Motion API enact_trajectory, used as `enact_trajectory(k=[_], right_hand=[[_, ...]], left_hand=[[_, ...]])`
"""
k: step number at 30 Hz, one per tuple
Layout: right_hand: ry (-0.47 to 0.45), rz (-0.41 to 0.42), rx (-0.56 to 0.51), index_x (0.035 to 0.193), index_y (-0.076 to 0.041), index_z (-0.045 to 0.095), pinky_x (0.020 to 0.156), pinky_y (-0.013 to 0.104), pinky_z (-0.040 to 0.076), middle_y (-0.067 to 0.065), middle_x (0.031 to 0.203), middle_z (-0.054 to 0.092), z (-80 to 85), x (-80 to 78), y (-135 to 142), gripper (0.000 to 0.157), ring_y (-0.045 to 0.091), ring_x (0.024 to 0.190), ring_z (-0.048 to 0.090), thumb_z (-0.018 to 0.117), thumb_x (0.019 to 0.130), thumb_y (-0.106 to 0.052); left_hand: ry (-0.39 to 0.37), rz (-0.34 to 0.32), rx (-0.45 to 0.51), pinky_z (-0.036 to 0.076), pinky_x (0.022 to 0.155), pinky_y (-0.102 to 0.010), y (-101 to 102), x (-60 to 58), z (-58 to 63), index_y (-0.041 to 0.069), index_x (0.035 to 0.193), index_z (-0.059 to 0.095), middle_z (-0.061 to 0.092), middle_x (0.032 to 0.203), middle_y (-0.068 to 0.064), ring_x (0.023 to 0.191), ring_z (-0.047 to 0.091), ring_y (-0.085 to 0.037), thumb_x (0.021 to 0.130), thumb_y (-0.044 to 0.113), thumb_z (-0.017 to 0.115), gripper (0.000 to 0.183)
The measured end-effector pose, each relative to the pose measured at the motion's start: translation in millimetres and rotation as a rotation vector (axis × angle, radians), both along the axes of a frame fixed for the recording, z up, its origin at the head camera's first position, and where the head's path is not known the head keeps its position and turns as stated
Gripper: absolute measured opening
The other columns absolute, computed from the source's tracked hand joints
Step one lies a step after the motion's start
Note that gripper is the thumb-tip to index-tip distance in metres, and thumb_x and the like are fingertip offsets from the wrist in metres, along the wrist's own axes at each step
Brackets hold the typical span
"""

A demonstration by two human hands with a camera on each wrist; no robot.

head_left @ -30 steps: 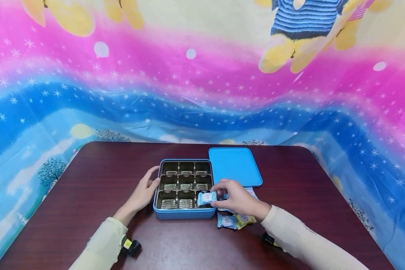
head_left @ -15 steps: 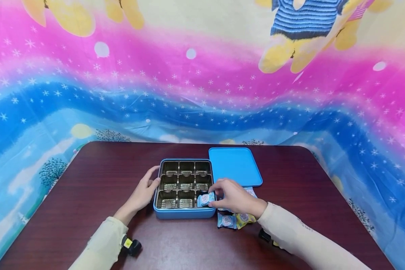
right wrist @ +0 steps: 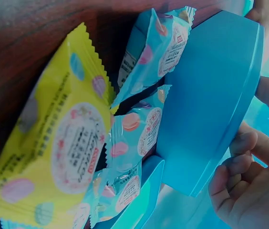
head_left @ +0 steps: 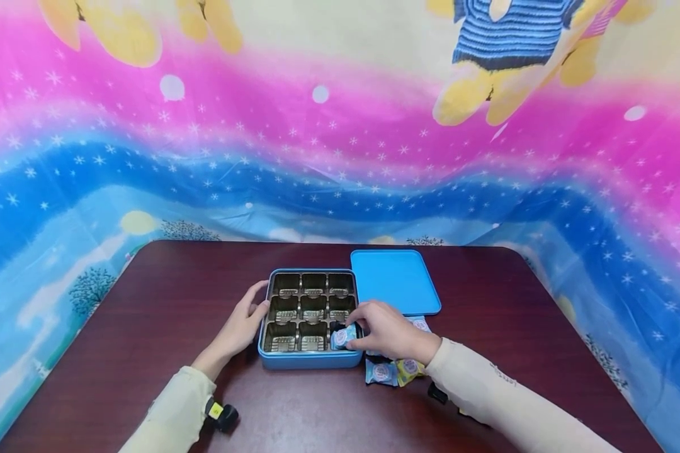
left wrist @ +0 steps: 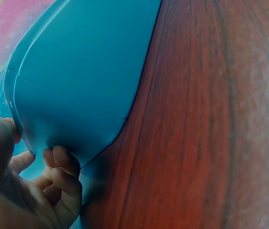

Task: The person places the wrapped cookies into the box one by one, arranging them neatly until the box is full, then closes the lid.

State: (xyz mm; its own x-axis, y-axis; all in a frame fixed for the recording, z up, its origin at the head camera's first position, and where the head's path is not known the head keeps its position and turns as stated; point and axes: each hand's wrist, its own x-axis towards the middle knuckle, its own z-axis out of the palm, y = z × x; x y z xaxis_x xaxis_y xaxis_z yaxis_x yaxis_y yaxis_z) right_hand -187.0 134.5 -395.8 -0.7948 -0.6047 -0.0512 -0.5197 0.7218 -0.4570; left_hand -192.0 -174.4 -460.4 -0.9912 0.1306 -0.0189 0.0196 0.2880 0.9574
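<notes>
A blue box with a gold tray of square compartments stands mid-table. My left hand holds its left side, thumb at the rim; in the left wrist view, curled fingers rest against the outer wall. My right hand pinches a blue wrapped candy in the front right compartment. In the right wrist view that hand reaches over the box's rim, and the pinched candy is hidden there.
Several wrapped candies lie right of the box, including a yellow one and a blue one. The box's flat blue lid lies behind them, against the box. A printed cloth hangs behind the dark wood table.
My right hand has moved slightly left and down, lowering the blue candy into the front right compartment and tilting it. The left hand stays at the box's side.
</notes>
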Motion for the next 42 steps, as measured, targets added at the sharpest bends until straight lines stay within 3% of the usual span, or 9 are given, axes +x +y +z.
enact_trajectory(k=[8, 15, 21, 42], right_hand=[[-0.004, 0.034, 0.033, 0.112, -0.012, 0.077, 0.061, 0.023, 0.027, -0.006, 0.070, 0.042, -2.0, -0.7, -4.8, 0.032, 0.010, 0.068, 0.037, 0.081, 0.086, -0.031], [0.011, 0.049, 0.046, 0.113, -0.014, 0.077, 0.060, 0.023, 0.029, -0.001, 0.076, 0.053, -2.4, -1.1, -5.2, 0.034, 0.010, 0.069, 0.039, 0.082, 0.086, -0.033], [0.034, 0.074, 0.053, 0.114, -0.014, 0.077, 0.059, 0.023, 0.032, -0.006, 0.077, 0.056, -5.2, -2.3, -4.2, 0.035, 0.010, 0.068, 0.042, 0.081, 0.086, -0.035], [-0.038, 0.080, 0.023, 0.122, -0.017, 0.074, 0.061, 0.023, 0.034, -0.005, 0.082, 0.058, -1.5, -2.2, 0.7, 0.037, 0.009, 0.073, 0.044, 0.078, 0.090, -0.035]], left_hand=[[-0.004, 0.005, -0.002, 0.058, 0.072, -0.032, 1.3, 0.8, -0.8, 0.013, 0.156, 0.030, 0.069, 0.104, -0.030, 0.081, 0.072, -0.020, 0.109, 0.012, 0.040, 0.048], [-0.001, 0.002, 0.010, 0.059, 0.070, -0.033, 1.2, 1.6, 0.7, 0.012, 0.157, 0.029, 0.069, 0.105, -0.031, 0.081, 0.072, -0.022, 0.109, 0.013, 0.041, 0.049], [0.002, 0.009, 0.001, 0.059, 0.071, -0.033, 0.6, 0.2, -1.6, 0.012, 0.156, 0.031, 0.069, 0.103, -0.030, 0.079, 0.071, -0.019, 0.109, 0.013, 0.040, 0.048], [-0.021, 0.023, 0.014, 0.060, 0.067, -0.034, 2.5, 0.1, -3.1, 0.015, 0.156, 0.032, 0.069, 0.105, -0.031, 0.079, 0.072, -0.022, 0.109, 0.013, 0.039, 0.047]])
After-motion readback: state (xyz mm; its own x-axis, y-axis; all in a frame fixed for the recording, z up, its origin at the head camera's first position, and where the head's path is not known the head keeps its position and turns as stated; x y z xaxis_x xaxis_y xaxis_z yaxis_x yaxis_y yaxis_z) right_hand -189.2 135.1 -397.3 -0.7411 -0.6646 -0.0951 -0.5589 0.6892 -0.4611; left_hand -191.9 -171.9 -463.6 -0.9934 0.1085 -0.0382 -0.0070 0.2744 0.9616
